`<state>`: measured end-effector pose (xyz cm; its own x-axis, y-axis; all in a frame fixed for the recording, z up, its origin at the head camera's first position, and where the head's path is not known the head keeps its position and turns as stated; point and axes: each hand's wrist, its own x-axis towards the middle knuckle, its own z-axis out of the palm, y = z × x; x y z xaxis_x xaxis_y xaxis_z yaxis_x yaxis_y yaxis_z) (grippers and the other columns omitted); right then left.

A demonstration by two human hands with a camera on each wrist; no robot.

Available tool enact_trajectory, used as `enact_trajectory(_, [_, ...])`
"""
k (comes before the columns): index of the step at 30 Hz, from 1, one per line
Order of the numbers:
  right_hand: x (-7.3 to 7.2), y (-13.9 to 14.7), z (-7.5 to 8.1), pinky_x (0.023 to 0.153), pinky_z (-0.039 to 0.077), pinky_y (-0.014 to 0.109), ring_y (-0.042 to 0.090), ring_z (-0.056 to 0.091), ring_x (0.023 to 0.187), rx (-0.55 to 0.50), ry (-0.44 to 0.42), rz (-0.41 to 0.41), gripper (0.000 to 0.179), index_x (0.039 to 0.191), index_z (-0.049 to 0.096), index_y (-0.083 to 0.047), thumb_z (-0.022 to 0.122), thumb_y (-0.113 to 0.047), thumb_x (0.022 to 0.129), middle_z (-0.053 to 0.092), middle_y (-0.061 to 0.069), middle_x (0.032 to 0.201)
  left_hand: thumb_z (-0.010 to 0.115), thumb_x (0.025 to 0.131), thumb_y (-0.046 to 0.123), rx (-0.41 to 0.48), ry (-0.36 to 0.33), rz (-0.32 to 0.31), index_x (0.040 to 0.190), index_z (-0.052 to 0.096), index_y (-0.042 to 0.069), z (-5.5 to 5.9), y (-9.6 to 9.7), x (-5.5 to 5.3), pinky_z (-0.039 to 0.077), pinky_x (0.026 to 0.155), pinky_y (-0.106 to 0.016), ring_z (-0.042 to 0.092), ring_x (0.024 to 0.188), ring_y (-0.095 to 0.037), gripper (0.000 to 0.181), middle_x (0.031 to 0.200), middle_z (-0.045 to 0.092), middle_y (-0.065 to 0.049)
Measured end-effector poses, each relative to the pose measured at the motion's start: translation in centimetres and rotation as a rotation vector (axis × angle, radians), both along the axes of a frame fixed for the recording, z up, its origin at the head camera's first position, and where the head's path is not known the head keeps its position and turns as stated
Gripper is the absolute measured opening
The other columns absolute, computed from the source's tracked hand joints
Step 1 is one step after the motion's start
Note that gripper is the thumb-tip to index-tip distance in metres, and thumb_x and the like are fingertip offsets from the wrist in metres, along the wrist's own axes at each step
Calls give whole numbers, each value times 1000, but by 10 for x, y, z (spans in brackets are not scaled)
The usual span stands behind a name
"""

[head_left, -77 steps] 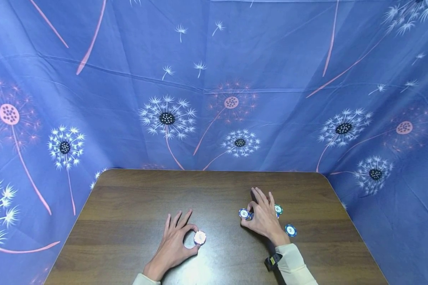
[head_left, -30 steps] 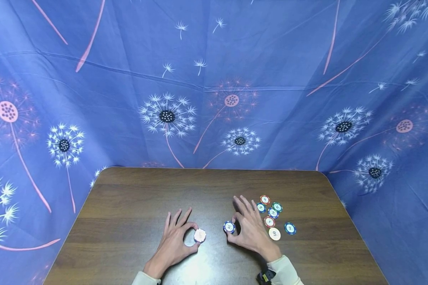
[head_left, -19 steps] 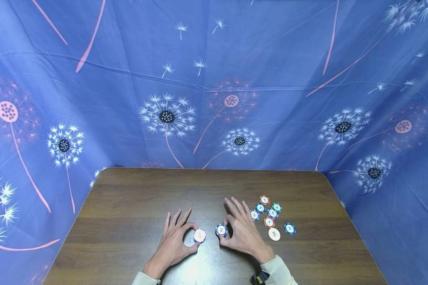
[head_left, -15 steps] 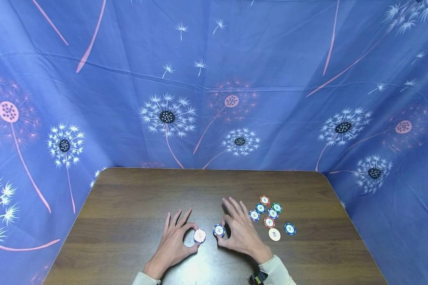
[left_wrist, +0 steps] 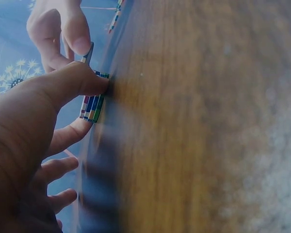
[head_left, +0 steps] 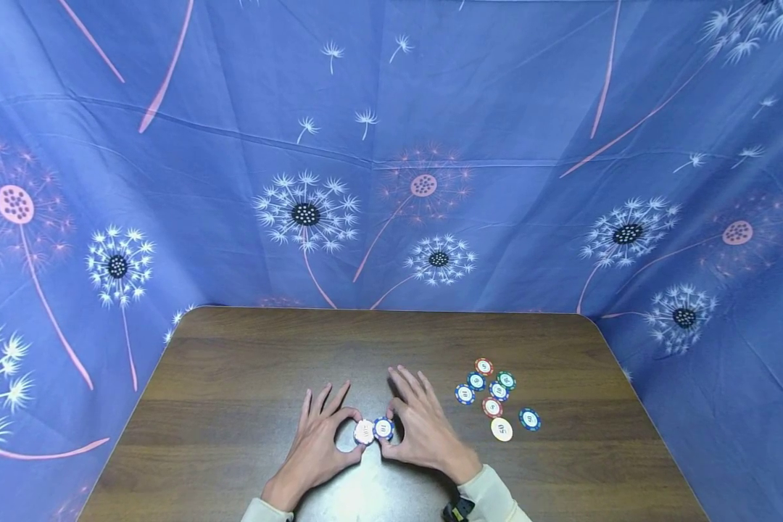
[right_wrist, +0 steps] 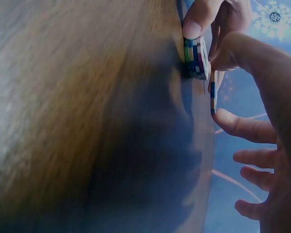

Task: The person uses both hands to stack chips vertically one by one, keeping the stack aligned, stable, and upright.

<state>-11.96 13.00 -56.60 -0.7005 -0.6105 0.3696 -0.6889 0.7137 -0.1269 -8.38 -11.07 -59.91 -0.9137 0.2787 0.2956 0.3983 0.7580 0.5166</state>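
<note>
The left hand pinches a chip stack on the surface; the right hand pinches a blue chip near its top. Both seem stiff, light and slick, best held by the rim.

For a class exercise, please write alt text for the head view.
A left hand pinches a chip stack and a right hand a blue chip beside it, at a wooden table. Eight loose chips lie further right; blue dandelion-print cloth hangs behind.
</note>
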Motion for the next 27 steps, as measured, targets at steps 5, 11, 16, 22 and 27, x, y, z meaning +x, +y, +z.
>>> enact_trajectory(5, [0,-7,1,120,37,66,41,44,150,24,-5,5,39,84,66,-23,87,-50,66,51,22,159,91,69,36,4,9,-4,100,70,29,-1,0,0,15,123,-76,40,150,-53,38,162,52,-15])
enact_trajectory(11, [1,-13,5,123,34,66,39,43,152,40,-34,15,40,86,67,-23,87,-51,68,51,21,160,91,68,36,14,22,-8,100,70,28,-1,0,-1,15,122,-77,41,149,-54,39,161,53,-17])
enact_trajectory(16, [0,-17,5,123,34,65,38,43,152,45,-32,18,40,86,67,-23,87,-52,68,51,21,160,91,66,33,15,45,-7,100,70,28,0,0,0,18,120,-78,42,147,-55,40,160,54,-18])
enact_trajectory(22, [-1,-21,1,123,35,64,37,45,151,55,-19,24,41,86,67,-23,87,-53,67,52,21,159,91,65,32,11,80,-1,98,70,28,0,1,0,20,119,-79,45,145,-55,40,158,56,-18])
enact_trajectory(27, [0,-22,0,122,36,65,39,45,151,59,-33,29,41,91,69,-22,86,-52,70,51,21,159,91,67,34,9,79,-3,99,70,28,-1,1,0,20,118,-79,45,145,-55,39,158,56,-18])
